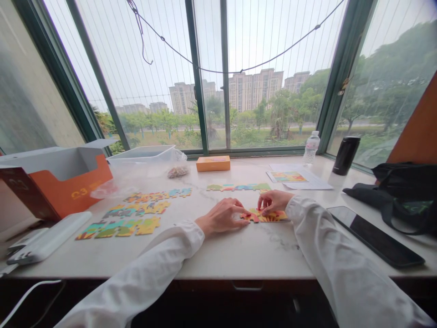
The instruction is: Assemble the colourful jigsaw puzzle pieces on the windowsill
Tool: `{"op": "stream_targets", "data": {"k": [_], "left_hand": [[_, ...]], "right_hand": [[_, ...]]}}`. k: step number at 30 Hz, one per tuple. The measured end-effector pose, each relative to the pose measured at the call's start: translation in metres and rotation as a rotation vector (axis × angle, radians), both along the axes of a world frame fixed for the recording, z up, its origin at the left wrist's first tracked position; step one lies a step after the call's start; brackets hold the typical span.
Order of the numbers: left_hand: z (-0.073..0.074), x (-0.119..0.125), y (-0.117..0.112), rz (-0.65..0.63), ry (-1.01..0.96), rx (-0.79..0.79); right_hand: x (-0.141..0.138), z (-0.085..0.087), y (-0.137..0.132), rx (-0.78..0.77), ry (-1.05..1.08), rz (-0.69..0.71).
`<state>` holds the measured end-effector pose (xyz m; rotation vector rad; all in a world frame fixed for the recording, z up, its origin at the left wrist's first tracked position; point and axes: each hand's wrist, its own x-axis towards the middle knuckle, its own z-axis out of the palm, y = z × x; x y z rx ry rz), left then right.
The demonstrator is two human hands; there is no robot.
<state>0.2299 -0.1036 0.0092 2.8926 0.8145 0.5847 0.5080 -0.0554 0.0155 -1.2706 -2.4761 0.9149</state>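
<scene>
A short strip of joined jigsaw puzzle pieces (276, 216), red, yellow and orange, lies on the table in front of me. My left hand (220, 216) holds a red-and-yellow puzzle piece (253, 217) at the strip's left end, index finger and thumb at its edges. Over the strip's upper side, my right hand (276, 200) is closed, its fingertips pinched down on a piece they largely hide. Beyond the hands runs a separate row of joined pieces (239, 187). Several loose puzzle pieces (128, 228) lie in rows to the left.
An orange open box (78, 180), a clear plastic bin (143, 155) and a bag of pieces (178, 171) stand left. Behind are a small orange box (213, 163), a picture card (287, 176), a bottle (311, 148) and a black tumbler (346, 156). A tablet (375, 237) lies right.
</scene>
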Motion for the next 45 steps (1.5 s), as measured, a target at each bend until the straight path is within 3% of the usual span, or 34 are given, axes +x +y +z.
{"op": "stream_targets", "data": {"k": [9, 13, 18, 24, 30, 39, 45], "left_hand": [[-0.001, -0.002, 0.006, 0.046, -0.090, 0.060], [0.000, -0.003, 0.007, 0.094, -0.143, 0.087], [0.005, -0.006, 0.010, 0.135, -0.191, 0.111], [0.017, 0.030, 0.024, 0.100, -0.115, 0.069], [0.008, 0.066, 0.039, 0.085, -0.058, -0.016], [-0.003, 0.057, 0.049, 0.061, -0.059, -0.134], [-0.006, 0.057, 0.052, 0.055, -0.045, -0.125]], "right_hand": [[-0.001, 0.000, -0.002, -0.012, 0.061, -0.015], [-0.001, 0.005, -0.003, 0.078, 0.151, -0.093], [0.003, 0.006, 0.000, 0.097, 0.118, -0.185], [0.021, 0.003, 0.010, 0.077, -0.010, -0.245], [0.036, -0.011, 0.022, 0.094, -0.134, -0.324], [0.030, -0.014, 0.024, 0.098, -0.179, -0.356], [0.029, -0.016, 0.023, 0.080, -0.172, -0.380]]}}
